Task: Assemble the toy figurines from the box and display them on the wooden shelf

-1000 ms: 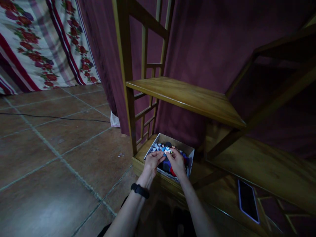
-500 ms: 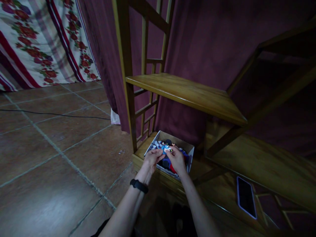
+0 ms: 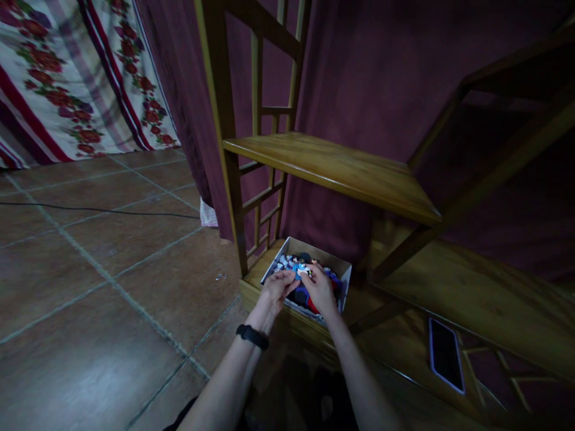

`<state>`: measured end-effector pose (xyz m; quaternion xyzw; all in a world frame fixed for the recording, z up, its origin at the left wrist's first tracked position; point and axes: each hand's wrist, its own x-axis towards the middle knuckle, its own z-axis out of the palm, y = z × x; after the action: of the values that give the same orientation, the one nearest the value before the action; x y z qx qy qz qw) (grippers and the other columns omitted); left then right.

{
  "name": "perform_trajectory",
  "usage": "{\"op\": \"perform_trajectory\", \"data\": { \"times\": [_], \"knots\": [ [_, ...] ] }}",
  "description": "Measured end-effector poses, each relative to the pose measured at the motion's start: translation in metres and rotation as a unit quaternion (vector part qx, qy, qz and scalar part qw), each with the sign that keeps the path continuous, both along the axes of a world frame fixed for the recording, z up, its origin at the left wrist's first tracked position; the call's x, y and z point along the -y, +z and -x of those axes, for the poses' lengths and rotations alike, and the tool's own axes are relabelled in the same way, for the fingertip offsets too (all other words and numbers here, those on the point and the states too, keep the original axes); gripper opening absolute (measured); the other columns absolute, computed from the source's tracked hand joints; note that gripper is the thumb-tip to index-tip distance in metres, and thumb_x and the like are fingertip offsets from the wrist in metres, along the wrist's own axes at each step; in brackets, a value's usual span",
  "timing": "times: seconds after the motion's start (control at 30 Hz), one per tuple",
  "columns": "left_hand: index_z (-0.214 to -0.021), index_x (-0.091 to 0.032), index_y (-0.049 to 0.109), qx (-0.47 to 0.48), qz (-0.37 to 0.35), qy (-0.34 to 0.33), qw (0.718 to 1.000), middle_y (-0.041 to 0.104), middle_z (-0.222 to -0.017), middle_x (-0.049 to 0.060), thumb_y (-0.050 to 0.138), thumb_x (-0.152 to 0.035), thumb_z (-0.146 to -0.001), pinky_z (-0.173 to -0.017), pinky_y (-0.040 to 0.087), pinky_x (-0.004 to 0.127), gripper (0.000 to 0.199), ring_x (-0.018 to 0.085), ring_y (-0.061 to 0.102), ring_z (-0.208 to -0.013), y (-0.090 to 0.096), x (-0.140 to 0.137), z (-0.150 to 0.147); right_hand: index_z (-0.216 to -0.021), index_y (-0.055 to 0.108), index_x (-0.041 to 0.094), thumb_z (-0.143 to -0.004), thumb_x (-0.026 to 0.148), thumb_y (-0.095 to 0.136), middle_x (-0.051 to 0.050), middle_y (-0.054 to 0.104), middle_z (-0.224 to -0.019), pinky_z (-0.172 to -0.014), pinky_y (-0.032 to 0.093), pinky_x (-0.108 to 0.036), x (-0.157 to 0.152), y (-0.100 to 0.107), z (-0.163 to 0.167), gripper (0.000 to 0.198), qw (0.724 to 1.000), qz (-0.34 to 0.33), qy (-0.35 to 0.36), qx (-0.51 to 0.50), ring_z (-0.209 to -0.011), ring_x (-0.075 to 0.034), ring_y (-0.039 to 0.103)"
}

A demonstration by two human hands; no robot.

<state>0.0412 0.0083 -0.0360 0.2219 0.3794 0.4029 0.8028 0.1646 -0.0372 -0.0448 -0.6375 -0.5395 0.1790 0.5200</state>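
A small blue-and-white toy figure (image 3: 302, 270) is pinched between my two hands, above an open cardboard box. My left hand (image 3: 279, 285), with a black band on its wrist, closes on the figure's left side. From the other side, my right hand (image 3: 320, 287) grips it with bent fingers. Under and around my hands, the box (image 3: 345, 287) holds several small figures and blue, red and black pieces, partly hidden by my fingers. The exact shape of the held figure is too small to make out.
The box stands on the low board of a wooden shelf unit; a higher shelf board (image 3: 332, 170) juts out above it. A phone (image 3: 445, 354) lies to the right. A dark cable (image 3: 99, 209) crosses the tiled floor at left. Purple curtains (image 3: 354, 90) hang behind.
The view has shifted very slightly, so the shelf and phone sit a little further left. Both hands keep their hold on the toy figure, almost unmoved.
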Motion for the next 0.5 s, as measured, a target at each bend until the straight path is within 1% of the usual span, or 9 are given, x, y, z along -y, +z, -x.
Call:
{"op": "perform_trajectory", "data": {
  "times": [0.13, 0.2, 0.37, 0.5],
  "knots": [
    [-0.069, -0.008, 0.063, 0.014, 0.036, 0.0, 0.999, 0.066, -0.066, 0.006, 0.059, -0.001, -0.077, -0.066, 0.055, 0.02, 0.011, 0.009, 0.062, -0.059, 0.0, -0.003, -0.001, -0.112, 0.059, 0.024, -0.077, 0.031, 0.058, -0.007, 0.06, -0.111, -0.081, 0.049, -0.032, -0.001, -0.004, 0.001, 0.036, 0.999, 0.003, 0.015, -0.052, -0.098, -0.021, 0.058],
    [-0.069, -0.008, 0.062, 0.023, 0.056, 0.008, 0.998, 0.066, -0.066, 0.005, 0.059, -0.002, -0.077, -0.065, 0.055, 0.02, 0.01, 0.009, 0.062, -0.058, 0.0, -0.004, 0.0, -0.116, 0.056, 0.024, -0.073, 0.03, 0.061, -0.007, 0.06, -0.115, -0.082, 0.05, -0.033, -0.002, -0.009, 0.002, 0.043, 0.996, 0.015, 0.016, -0.081, -0.1, -0.021, 0.058],
    [-0.072, -0.01, 0.061, 0.047, 0.084, -0.013, 0.995, 0.066, -0.066, 0.005, 0.061, -0.004, -0.076, -0.063, 0.055, 0.02, 0.007, 0.01, 0.064, -0.057, -0.002, -0.005, 0.003, -0.115, 0.056, 0.022, -0.07, 0.027, 0.064, -0.007, 0.064, -0.109, -0.08, 0.052, -0.034, -0.007, -0.018, 0.002, 0.047, 0.989, 0.037, 0.04, -0.138, -0.095, -0.021, 0.062],
    [-0.073, -0.011, 0.061, 0.041, 0.09, -0.033, 0.995, 0.067, -0.066, 0.005, 0.063, -0.008, -0.076, -0.068, 0.055, 0.025, 0.005, 0.012, 0.065, -0.059, 0.002, -0.004, 0.005, -0.108, 0.058, 0.021, -0.069, 0.028, 0.064, -0.005, 0.068, -0.101, -0.079, 0.052, -0.034, -0.01, -0.018, 0.003, 0.04, 0.984, 0.036, 0.067, -0.162, -0.09, -0.02, 0.064]
  ]
}}
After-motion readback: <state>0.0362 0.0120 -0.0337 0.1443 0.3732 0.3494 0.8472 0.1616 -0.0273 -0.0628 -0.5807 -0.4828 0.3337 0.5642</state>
